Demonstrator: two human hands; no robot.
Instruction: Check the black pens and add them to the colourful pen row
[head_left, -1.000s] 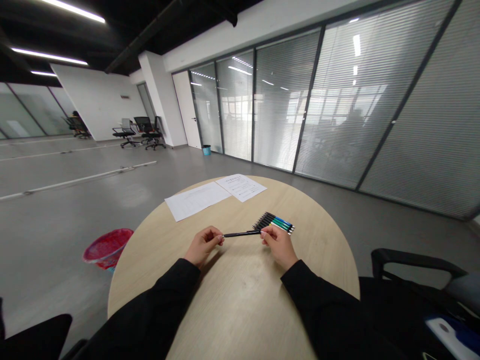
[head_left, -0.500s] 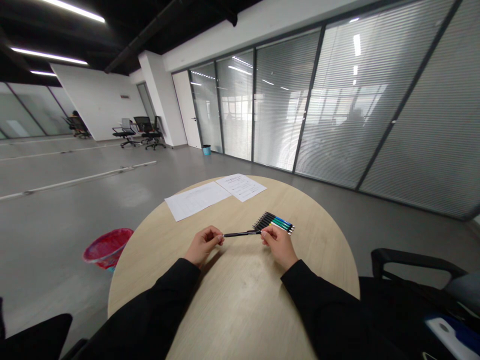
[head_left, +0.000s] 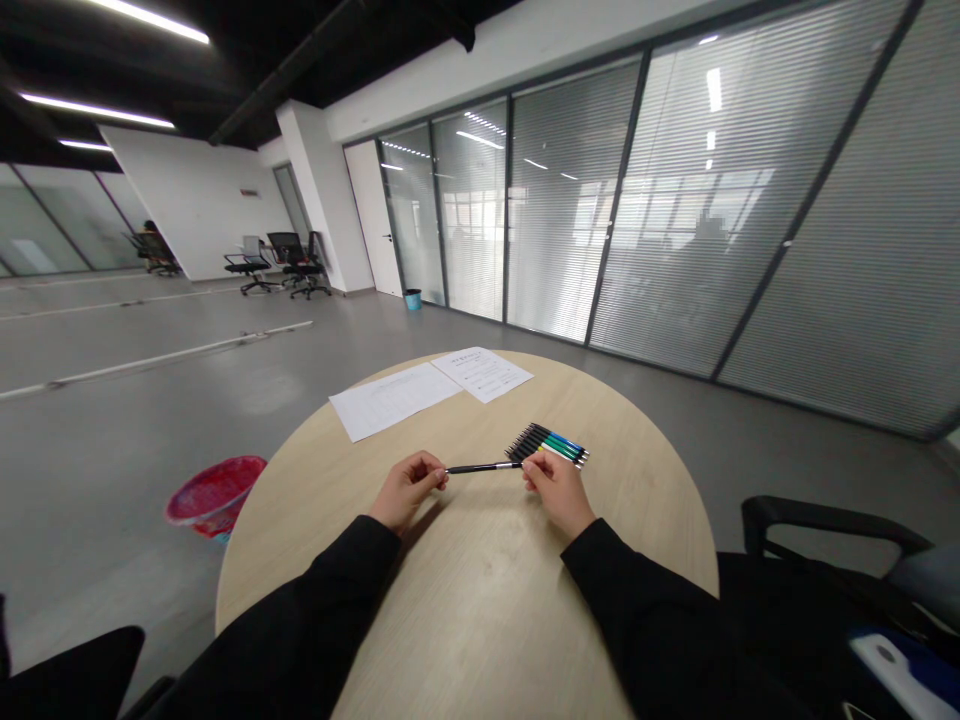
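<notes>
A slim black pen with a light band near its right end is stretched level between my two hands, over the round wooden table. My left hand pinches its left end between thumb and fingers. At the other end, my right hand is closed on the pen in the same way. Just behind my right hand lies a row of several pens side by side, with black, blue and green barrels. My right hand hides part of that row.
Two printed paper sheets, one on the left and one on the right, lie at the table's far side. A red-lined bin stands on the floor at left. An office chair's armrest is close by the table's right edge.
Both hands stay in place. The pen has turned slightly about its length, so a lighter band now shows near its right end.
</notes>
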